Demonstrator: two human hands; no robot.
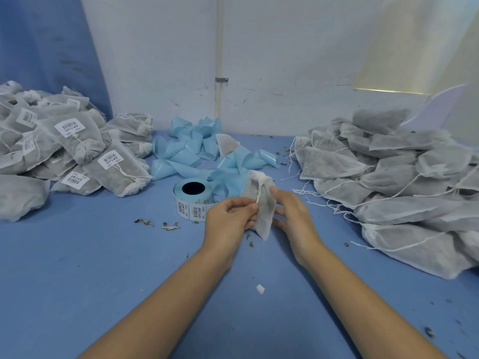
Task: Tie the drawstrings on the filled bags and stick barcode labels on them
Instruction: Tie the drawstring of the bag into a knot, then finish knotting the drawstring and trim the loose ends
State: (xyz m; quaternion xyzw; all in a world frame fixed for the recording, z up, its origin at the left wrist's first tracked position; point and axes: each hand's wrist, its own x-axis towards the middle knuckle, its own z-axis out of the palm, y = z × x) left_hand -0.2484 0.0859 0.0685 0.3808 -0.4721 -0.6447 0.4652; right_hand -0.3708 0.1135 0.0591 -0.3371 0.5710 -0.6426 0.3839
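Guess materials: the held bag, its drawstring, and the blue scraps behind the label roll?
The held bag: likely thin non-woven fabric, matte, semi-sheer; dark contents show through. Its drawstring: white cotton-like cord, matte. The blue scraps: probably glossy release liner paper or film; they curl and catch highlights.

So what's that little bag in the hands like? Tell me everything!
The bag is small and made of thin, whitish see-through cloth, with dark filling showing inside. Its top is bunched together and points away; a white drawstring hangs from it. The left hand pinches the drawstring, and the right hand holds the bag's side. It is held over the blue table, near the label roll. No label shows on it.
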